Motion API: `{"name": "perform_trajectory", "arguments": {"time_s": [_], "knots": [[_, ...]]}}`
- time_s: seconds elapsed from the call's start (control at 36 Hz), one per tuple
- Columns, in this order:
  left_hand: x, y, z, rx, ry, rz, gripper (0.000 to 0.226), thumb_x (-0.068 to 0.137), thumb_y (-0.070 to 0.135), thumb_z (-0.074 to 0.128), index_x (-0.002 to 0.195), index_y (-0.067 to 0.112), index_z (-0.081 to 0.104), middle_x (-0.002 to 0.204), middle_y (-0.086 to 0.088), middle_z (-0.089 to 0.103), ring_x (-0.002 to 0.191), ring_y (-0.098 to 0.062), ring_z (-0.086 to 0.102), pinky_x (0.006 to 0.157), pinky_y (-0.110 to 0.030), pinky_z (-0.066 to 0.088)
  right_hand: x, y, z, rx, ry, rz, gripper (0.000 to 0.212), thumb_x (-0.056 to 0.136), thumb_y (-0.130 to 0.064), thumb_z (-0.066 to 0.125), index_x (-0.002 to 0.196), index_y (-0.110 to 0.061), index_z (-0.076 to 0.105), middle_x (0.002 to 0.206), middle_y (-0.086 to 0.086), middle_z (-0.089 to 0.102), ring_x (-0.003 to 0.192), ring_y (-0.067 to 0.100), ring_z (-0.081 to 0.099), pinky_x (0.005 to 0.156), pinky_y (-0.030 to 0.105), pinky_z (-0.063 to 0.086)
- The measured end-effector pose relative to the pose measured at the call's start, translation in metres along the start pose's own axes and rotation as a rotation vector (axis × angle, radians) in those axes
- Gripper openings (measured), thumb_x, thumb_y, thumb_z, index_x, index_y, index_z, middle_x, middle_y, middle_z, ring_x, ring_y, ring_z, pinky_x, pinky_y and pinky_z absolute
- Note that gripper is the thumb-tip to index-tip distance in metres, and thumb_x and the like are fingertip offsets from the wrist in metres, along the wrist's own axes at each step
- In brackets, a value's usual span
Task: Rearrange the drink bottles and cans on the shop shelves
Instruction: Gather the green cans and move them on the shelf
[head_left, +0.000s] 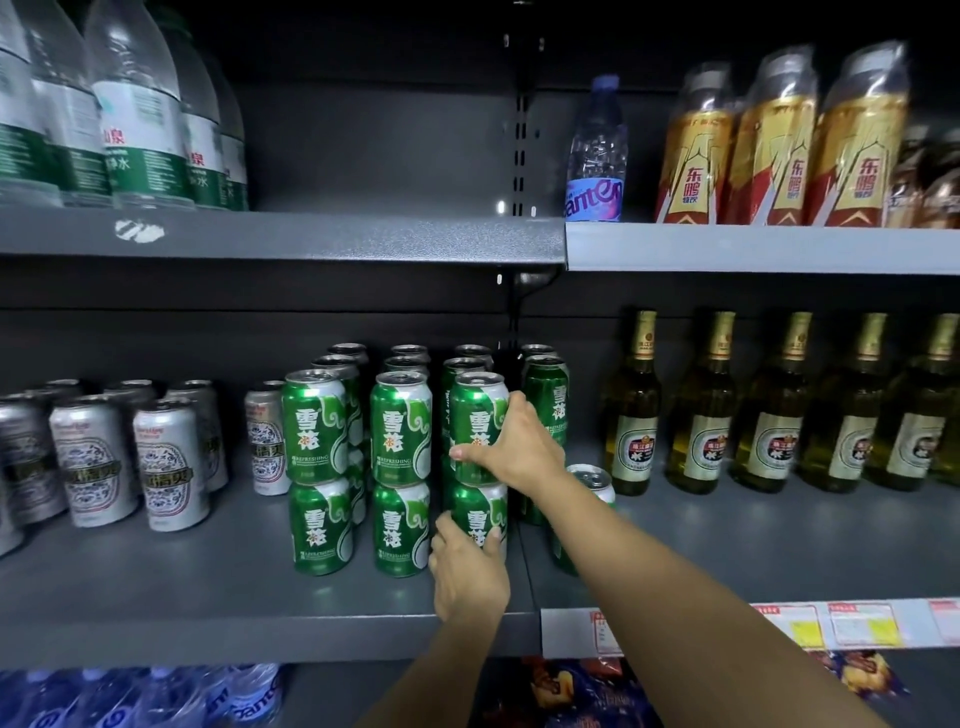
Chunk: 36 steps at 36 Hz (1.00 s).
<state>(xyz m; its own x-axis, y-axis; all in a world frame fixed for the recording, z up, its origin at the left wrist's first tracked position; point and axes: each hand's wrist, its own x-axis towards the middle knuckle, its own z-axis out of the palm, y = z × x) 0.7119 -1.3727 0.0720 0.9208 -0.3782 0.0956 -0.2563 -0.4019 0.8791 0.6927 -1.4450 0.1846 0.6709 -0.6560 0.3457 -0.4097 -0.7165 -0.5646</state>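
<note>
Right hand (511, 452) round top green can (475, 415), left hand (467, 564) round bottom can (475, 519) — bare shelf front (208, 603) before them.

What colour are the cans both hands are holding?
Green cans, with white characters and silver tops; head view.

Large clear water bottles with green labels (140, 130), far left upper shelf: tops cut by the frame edge.
Silver printed cans (31, 457), left: outermost ones cut by the left edge, print blurred.
Rear rows of green aluminium beer cans (405, 358): only rims show behind the front stacks.
Lone green can with silver top (589, 480), right of the stacks: body mostly hidden by the right forearm.
Left hand (467, 566): fingers partly behind the lower can.
Small blue-labelled water bottles (249, 696), bottom shelf: cut by the lower edge.
Price tags (862, 626): text too small to read.
</note>
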Motion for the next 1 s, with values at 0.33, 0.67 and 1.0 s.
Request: {"name": "perform_trajectory", "arguments": {"time_s": [0.33,0.67,1.0], "knots": [[0.004,-0.002,0.004,-0.015,-0.011,0.006,0.057,0.095,0.032,0.052,0.138,0.007,0.025,0.135,-0.016,0.042,0.12,-0.034,0.046,0.095,-0.049,0.042,-0.016,0.113,-0.044,-0.025,-0.367,0.237,0.109,0.076,-0.032,0.077,0.154,-0.02,0.002,0.16,0.008,0.013,0.145,0.029,0.017,0.116,0.041,0.022],[0.008,-0.006,0.006,-0.024,-0.013,0.006,0.057,0.096,0.03,0.053,0.14,0.007,0.024,0.136,-0.016,0.042,0.12,-0.034,0.047,0.095,-0.048,0.043,-0.012,0.112,0.007,0.108,-0.191,0.149,0.07,0.073,-0.017,0.08,0.128,-0.018,0.038,0.119,0.004,0.062,0.109,0.024,0.059,0.096,0.035,0.046],[-0.027,-0.03,-0.043,0.043,0.234,0.222,0.02,0.098,0.03,0.046,0.116,0.022,0.049,0.1,0.01,0.044,0.1,-0.016,0.053,0.078,-0.033,0.045,-0.072,0.082,0.011,0.038,0.594,-0.102,0.064,0.08,-0.052,0.039,0.125,-0.007,0.05,0.107,0.013,0.059,0.106,0.034,0.05,0.087,0.045,0.035]]}}
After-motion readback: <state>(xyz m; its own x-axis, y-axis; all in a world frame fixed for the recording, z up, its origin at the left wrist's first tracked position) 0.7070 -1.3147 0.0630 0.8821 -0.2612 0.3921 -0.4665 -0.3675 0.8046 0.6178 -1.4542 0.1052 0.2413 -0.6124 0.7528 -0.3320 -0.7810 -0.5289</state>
